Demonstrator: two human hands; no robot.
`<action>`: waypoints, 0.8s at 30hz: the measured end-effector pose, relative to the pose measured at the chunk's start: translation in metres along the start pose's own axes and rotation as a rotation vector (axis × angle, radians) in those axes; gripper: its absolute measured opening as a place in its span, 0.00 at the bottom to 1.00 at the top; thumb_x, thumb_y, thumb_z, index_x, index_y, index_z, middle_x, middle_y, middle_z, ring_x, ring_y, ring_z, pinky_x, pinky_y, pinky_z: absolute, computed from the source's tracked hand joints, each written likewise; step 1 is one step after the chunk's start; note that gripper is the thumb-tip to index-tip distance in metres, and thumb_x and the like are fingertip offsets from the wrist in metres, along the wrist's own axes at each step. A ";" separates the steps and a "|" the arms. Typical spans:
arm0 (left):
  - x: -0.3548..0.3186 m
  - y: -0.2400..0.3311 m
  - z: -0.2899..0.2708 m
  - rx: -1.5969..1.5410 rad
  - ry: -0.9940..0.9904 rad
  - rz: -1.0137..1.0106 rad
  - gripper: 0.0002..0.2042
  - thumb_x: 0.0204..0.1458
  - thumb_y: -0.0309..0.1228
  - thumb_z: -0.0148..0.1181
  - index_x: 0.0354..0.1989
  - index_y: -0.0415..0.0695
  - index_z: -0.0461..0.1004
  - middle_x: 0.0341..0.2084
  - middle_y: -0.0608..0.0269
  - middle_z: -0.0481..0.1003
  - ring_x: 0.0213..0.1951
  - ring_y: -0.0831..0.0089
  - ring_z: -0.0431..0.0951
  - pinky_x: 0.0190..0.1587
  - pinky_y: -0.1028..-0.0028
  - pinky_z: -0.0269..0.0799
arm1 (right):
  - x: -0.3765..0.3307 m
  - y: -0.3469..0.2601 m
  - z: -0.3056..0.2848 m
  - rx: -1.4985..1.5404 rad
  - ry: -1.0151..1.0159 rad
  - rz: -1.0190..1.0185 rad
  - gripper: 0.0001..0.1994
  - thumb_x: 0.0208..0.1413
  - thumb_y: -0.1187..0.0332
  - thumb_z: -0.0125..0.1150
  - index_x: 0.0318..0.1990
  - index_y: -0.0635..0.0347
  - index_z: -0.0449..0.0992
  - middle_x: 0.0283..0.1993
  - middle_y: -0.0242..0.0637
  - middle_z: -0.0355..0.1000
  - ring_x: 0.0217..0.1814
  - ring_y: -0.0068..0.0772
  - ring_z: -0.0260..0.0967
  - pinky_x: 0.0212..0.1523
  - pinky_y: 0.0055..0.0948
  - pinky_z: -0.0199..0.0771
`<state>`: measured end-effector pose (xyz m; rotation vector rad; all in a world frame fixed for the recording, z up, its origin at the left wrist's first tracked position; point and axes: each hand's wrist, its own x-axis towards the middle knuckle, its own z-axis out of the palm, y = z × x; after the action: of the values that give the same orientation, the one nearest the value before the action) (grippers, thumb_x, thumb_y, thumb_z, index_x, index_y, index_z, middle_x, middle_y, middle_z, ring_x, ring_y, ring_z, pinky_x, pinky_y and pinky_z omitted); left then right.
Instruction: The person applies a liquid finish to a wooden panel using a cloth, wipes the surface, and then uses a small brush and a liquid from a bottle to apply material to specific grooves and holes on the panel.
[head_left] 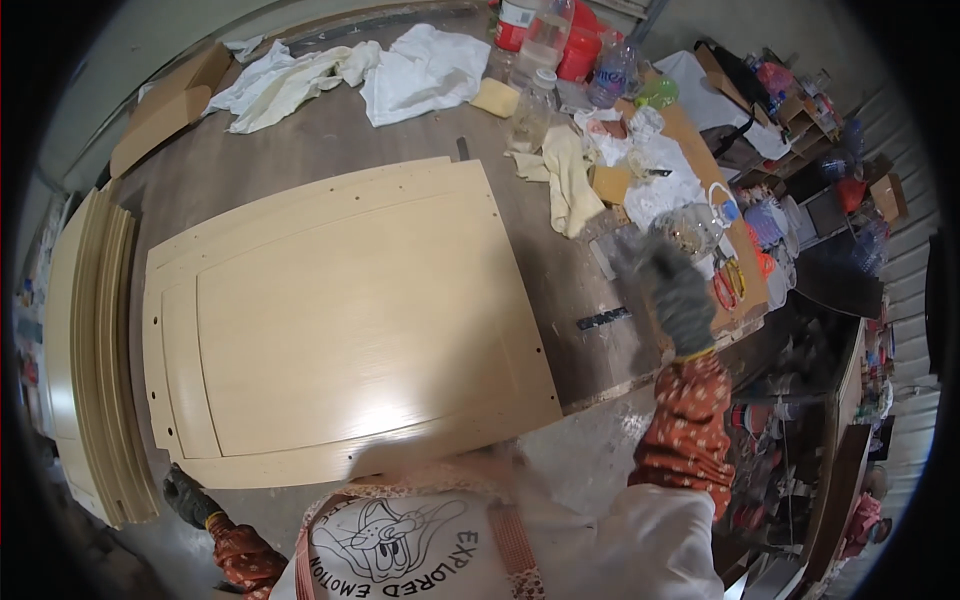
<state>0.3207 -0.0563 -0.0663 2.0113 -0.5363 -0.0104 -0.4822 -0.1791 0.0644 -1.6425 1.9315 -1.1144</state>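
Note:
A large cream-coloured door panel (350, 310) with a raised inner field and small holes along its edges lies flat on the brown worktable (590, 370). At its near left corner is my left hand (190, 498), in a dark grey glove, with the fingers curled at the panel's edge. My right hand (682, 300), also gloved, is over the table's right side, away from the panel. Motion smears its fingers, so their pose and any small thing in them cannot be made out. Nearest to it are a flat greyish piece (607, 255) and red-handled scissors (725, 290).
Similar panels stand in a stack (95, 350) at the left. White rags (425, 75) and a cardboard box (170, 110) lie along the far edge. Bottles (535, 110), sponges (494, 98), a cream cloth (570, 180) and a plastic jug (695, 228) crowd the far right. Cluttered shelves (800, 400) stand beyond.

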 end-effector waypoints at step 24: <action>-0.128 0.190 0.074 0.078 -0.154 0.781 0.12 0.51 0.25 0.60 0.44 0.39 0.74 0.42 0.56 0.76 0.46 0.64 0.76 0.51 0.69 0.70 | -0.157 0.021 0.018 -0.706 -0.510 -0.229 0.09 0.52 0.64 0.62 0.26 0.57 0.73 0.25 0.41 0.71 0.23 0.45 0.69 0.24 0.38 0.71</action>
<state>0.1187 -0.1444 0.0304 1.7615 -1.4037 0.3362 -0.4438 -0.0358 0.0047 -2.2598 1.9047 0.0026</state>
